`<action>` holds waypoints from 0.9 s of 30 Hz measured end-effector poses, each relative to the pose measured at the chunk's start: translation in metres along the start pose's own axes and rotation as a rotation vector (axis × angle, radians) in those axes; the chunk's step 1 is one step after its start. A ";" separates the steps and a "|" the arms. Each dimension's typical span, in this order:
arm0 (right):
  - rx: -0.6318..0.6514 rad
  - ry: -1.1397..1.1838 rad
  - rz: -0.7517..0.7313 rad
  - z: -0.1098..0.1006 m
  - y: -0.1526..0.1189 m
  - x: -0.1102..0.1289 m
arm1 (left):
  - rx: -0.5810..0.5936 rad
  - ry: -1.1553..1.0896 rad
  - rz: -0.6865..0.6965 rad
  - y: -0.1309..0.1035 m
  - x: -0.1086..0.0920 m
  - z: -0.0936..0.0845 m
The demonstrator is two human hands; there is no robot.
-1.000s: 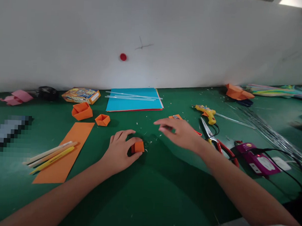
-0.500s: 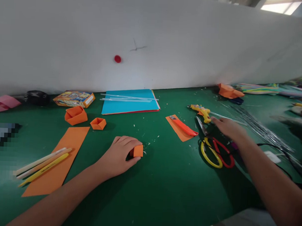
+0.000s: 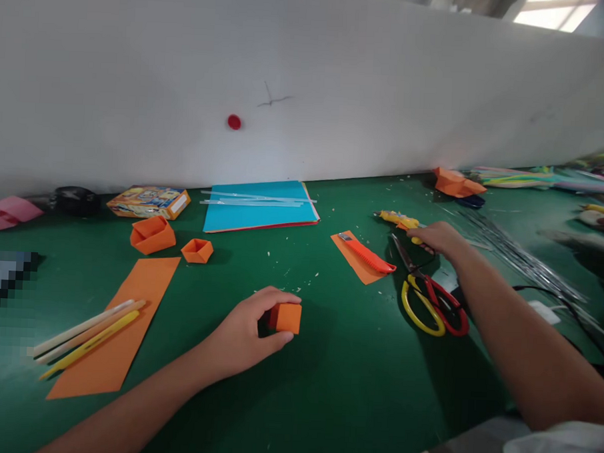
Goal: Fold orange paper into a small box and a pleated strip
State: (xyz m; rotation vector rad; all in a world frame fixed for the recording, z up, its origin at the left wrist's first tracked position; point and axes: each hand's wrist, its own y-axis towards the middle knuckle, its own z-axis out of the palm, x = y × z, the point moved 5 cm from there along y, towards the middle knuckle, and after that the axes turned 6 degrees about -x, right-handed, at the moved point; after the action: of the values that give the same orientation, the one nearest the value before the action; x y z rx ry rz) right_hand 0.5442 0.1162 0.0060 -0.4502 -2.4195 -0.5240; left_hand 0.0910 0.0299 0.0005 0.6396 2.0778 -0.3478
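Note:
My left hand [image 3: 250, 324] pinches a small folded orange paper box [image 3: 289, 317] between thumb and fingers, low over the green table. To the right, my right hand [image 3: 442, 239] closes round the handle of a yellow hot glue gun [image 3: 395, 218], whose nozzle points left; its fingers are partly hidden. Just below that hand lie scissors [image 3: 421, 302] with one yellow and one red handle. An orange box cutter [image 3: 368, 253] rests on a small orange paper strip [image 3: 348, 256] between the hands. Two more folded orange paper pieces, a larger one [image 3: 153, 234] and a smaller one [image 3: 197, 250], stand at the left.
Pencils and a yellow pen [image 3: 91, 344] lie on an orange paper sheet [image 3: 110, 372]. Behind are blue sheets [image 3: 257, 218] with clear glue sticks and a patterned box [image 3: 149, 202]. At right are a black cable [image 3: 544, 294], thin wires [image 3: 526, 253] and another orange paper piece [image 3: 457, 183].
My right hand has moved up and left onto the glue gun's handle and closed on it. My left hand, with the small orange box, has shifted slightly right and nearer.

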 end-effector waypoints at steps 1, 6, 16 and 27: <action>0.037 0.065 0.061 0.001 -0.002 -0.003 | -0.007 -0.026 -0.018 0.001 0.004 -0.001; 0.123 0.432 0.272 -0.004 -0.016 -0.002 | -0.039 -0.217 -0.089 0.007 0.017 -0.003; 0.131 0.922 0.174 -0.003 -0.054 0.059 | -0.048 0.031 0.043 0.005 0.004 -0.006; 0.382 0.690 -0.040 0.068 -0.131 0.136 | -0.124 0.489 0.195 0.001 -0.007 -0.024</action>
State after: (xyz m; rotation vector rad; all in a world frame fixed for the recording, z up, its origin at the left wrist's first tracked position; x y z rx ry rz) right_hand 0.3511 0.0602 0.0084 -0.0359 -1.7967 -0.1742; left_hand 0.0778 0.0399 0.0198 0.9108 2.4449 0.0597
